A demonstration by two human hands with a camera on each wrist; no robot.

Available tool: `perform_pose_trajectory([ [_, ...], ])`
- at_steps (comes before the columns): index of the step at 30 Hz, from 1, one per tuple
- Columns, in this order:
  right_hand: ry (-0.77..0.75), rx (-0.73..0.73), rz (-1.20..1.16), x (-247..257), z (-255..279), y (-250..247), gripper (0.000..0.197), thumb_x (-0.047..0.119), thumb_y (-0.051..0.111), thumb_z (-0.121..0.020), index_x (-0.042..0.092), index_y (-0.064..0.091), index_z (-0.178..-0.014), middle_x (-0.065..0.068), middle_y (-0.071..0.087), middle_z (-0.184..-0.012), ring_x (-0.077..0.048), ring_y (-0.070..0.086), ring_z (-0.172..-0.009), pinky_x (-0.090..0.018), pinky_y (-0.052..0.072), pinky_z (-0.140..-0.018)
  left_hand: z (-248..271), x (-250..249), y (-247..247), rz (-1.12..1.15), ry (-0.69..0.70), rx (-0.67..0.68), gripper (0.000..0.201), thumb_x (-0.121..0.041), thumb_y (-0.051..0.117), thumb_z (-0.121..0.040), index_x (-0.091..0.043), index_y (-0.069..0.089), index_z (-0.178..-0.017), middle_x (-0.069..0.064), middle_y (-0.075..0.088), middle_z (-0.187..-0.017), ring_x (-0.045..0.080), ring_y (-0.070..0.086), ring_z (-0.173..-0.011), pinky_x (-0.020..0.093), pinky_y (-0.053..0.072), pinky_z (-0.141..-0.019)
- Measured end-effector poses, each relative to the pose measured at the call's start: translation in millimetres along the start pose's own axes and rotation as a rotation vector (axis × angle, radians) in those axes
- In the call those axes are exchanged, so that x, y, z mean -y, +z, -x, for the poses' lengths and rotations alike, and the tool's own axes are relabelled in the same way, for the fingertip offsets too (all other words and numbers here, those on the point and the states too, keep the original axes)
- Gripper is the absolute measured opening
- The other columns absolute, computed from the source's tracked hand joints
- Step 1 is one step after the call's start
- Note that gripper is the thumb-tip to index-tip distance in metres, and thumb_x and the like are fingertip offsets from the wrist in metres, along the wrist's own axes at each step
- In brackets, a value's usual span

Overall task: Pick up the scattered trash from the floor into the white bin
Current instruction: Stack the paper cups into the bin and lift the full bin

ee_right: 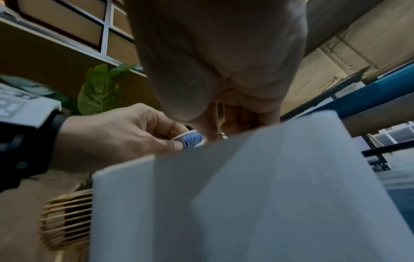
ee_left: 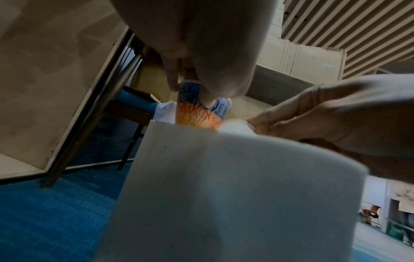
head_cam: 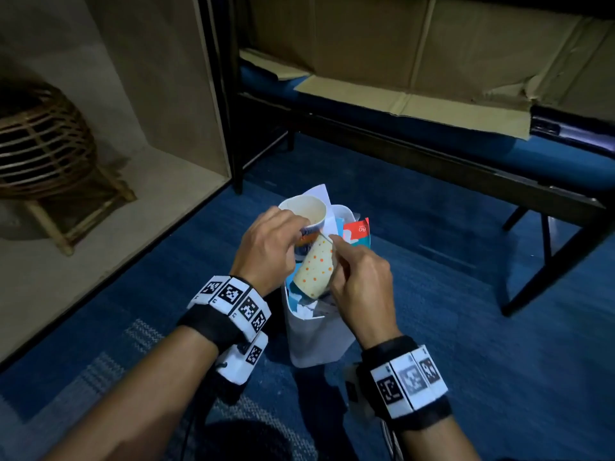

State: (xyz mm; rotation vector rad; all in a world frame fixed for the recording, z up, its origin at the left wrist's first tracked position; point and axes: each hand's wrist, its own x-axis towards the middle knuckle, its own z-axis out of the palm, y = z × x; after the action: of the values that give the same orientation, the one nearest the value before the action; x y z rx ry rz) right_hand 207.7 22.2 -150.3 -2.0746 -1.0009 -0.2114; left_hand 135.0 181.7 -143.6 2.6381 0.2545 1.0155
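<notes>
Nearest the person, both wrists carry black straps with white marker blocks. Just beyond them a white bin stands on the blue carpet, already stuffed with paper scraps, and both hands work over its mouth. The right hand has its fingers curled and pinching the rim of a cream paper cup with orange dots, which lies tilted across the top of the bin. The left hand has its fingers wrapped round a second paper cup with a blue and orange print, held above the far edge of the bin, its open mouth tilted up and away. Beside the cups a red and teal carton sticks up out of the bin. Farther off a dark-framed bench with a blue cushion carries flattened cardboard. To the left a wicker stool sits on a pale floor.
</notes>
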Motion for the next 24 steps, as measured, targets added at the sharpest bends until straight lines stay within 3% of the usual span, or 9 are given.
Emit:
perform_pose_trajectory([
  [5, 0.115, 0.214, 0.187, -11.5, -1.7, 12.1, 0.014, 0.021, 0.054, -0.091, 0.02, 0.066, -0.099, -0.014, 0.067, -0.08, -0.037, 0.06, -0.078, -0.041, 0.052, -0.06, 6.6, 9.2, 12.4, 0.003, -0.098, 0.129, 0.036, 0.007, 0.054, -0.074, -0.004, 0.07, -0.105, 0.012, 0.067, -0.095, 0.033, 0.063, -0.09, 0.04, 0.056, -0.076],
  [8, 0.168, 0.244, 0.166, -17.7, -1.8, 13.5, 0.017, 0.023, 0.051, -0.095, 0.015, 0.066, -0.091, -0.017, 0.067, -0.08, -0.039, 0.059, -0.079, -0.04, 0.049, -0.06, 6.6, 14.5, 13.9, -0.026, -0.156, 0.163, 0.043, 0.01, 0.057, -0.077, -0.004, 0.068, -0.115, 0.013, 0.067, -0.101, 0.034, 0.064, -0.096, 0.043, 0.057, -0.08],
  [11, 0.172, 0.271, 0.146, -21.2, -1.8, 10.1, 0.026, 0.025, 0.052, -0.098, 0.008, 0.063, -0.082, -0.02, 0.065, -0.083, -0.041, 0.059, -0.082, -0.037, 0.039, -0.063, 8.8, 10.9, 12.7, -0.035, -0.129, 0.189, 0.044, 0.006, 0.057, -0.077, -0.006, 0.068, -0.119, 0.011, 0.069, -0.096, 0.033, 0.064, -0.093, 0.04, 0.057, -0.081],
  [14, 0.183, 0.205, 0.094, -21.9, 1.3, 4.6, 0.024, 0.033, 0.061, -0.094, 0.011, 0.068, -0.1, -0.013, 0.062, -0.094, -0.033, 0.06, -0.089, -0.035, 0.041, -0.07, 16.8, 9.3, 11.9, -0.06, -0.064, 0.225, 0.037, -0.009, 0.054, -0.085, -0.009, 0.068, -0.118, 0.007, 0.071, -0.092, 0.028, 0.063, -0.088, 0.036, 0.054, -0.083],
  [17, 0.197, 0.092, 0.026, -17.7, 8.9, -3.6, 0.048, 0.034, 0.073, -0.086, 0.023, 0.062, -0.132, -0.002, 0.057, -0.105, -0.022, 0.06, -0.09, -0.035, 0.049, -0.08, 25.0, 11.3, 11.9, -0.041, -0.008, 0.301, 0.042, -0.017, 0.047, -0.09, -0.012, 0.064, -0.127, 0.004, 0.072, -0.108, 0.024, 0.062, -0.099, 0.033, 0.05, -0.092],
  [21, 0.141, -0.04, -0.052, -9.4, 16.4, -12.7, 0.05, 0.031, 0.077, -0.083, 0.025, 0.062, -0.13, 0.001, 0.054, -0.106, -0.015, 0.058, -0.078, -0.035, 0.053, -0.074, 24.8, 14.0, 9.7, -0.005, 0.063, 0.379, 0.043, -0.014, 0.048, -0.092, -0.01, 0.056, -0.135, 0.006, 0.065, -0.127, 0.023, 0.057, -0.116, 0.032, 0.042, -0.103],
  [24, 0.089, -0.15, -0.08, 0.5, 16.5, -20.5, 0.04, 0.026, 0.077, -0.085, 0.019, 0.067, -0.123, 0.0, 0.056, -0.105, -0.009, 0.054, -0.082, -0.03, 0.05, -0.074, 24.1, 12.7, 4.0, 0.022, 0.069, 0.316, 0.04, -0.018, 0.048, -0.095, -0.008, 0.058, -0.133, 0.005, 0.061, -0.133, 0.023, 0.054, -0.124, 0.039, 0.042, -0.107],
])
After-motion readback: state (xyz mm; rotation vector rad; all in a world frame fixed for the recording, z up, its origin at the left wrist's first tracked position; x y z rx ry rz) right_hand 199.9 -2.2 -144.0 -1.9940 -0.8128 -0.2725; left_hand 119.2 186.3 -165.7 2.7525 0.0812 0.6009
